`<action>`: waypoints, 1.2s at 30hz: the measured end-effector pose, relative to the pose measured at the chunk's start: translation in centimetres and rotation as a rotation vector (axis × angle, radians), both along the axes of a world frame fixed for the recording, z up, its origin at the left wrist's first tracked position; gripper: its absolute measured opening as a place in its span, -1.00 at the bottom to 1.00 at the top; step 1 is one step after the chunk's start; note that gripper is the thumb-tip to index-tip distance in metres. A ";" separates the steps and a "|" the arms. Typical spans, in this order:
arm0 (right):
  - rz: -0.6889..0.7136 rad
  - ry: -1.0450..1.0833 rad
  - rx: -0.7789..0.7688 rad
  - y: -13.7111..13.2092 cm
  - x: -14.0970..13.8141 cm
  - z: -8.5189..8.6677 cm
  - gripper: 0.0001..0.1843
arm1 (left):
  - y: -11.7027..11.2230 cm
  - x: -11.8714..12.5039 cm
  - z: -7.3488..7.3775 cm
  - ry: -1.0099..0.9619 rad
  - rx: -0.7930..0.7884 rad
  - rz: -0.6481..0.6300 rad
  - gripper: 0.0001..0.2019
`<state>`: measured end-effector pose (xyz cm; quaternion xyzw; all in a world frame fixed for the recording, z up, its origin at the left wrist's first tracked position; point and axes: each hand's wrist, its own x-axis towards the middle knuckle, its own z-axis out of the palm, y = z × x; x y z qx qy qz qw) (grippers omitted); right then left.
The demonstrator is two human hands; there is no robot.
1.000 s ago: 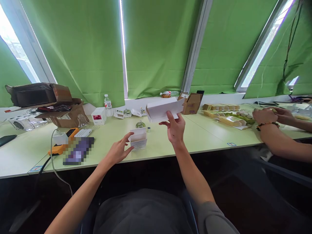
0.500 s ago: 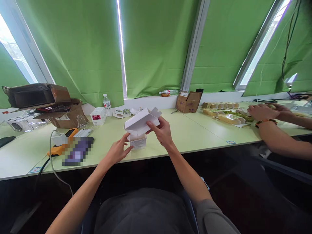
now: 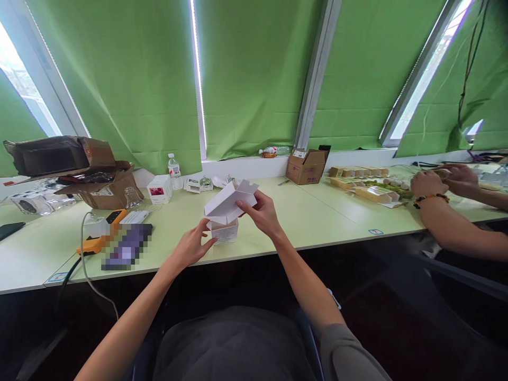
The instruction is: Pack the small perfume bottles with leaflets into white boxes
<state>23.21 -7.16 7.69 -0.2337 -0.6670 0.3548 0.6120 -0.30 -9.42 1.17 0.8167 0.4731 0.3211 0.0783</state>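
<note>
My right hand (image 3: 262, 212) pinches a folded white cardboard piece (image 3: 226, 205) with flaps, thumb on its near face. The piece is tilted and sits just above a small white printed box (image 3: 225, 233) on the table. Around the left side of that box, my left hand (image 3: 193, 244) has its thumb at the lower front and its fingers near the top edge. The upper part of the box is partly covered by the cardboard piece, so its inside is mostly hidden.
On the left lie a blurred-out phone (image 3: 127, 246), an orange device (image 3: 95, 244) with a cable, and brown cartons (image 3: 105, 193). A white box (image 3: 160, 189) and a bottle (image 3: 173, 166) stand behind. A co-worker's hands (image 3: 431, 183) work at right near yellow boxes (image 3: 375, 193).
The white cardboard piece has shifted slightly left and down with my right hand, closer to the small box. My left hand stays put. The co-worker's hands have moved a little.
</note>
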 end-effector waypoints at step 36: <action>-0.109 -0.267 0.074 0.5 2.5 0.6 -0.47 | 0.1 -0.1 -0.1 -0.051 0.046 -0.035 -0.28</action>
